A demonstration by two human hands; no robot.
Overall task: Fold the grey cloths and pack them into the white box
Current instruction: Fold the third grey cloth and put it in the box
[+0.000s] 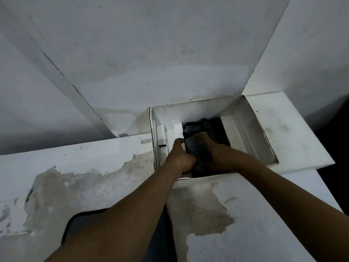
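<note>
Inside the white box [253,133], two hands hold a folded grey cloth [195,146]
The left hand [180,157] grips the cloth's left edge with curled fingers, and the right hand [220,157] clasps its right side; the cloth sits low in the box, over more dark cloth [217,127] at the back, while the box's scuffed, peeling flaps [75,167] lie spread outward

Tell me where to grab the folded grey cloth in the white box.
Probably take the folded grey cloth by its two long sides, from above through the open top of the white box, as the left hand and right hand grip it now. It is a narrow bundle, so squeezing both sides should keep it folded.
</note>
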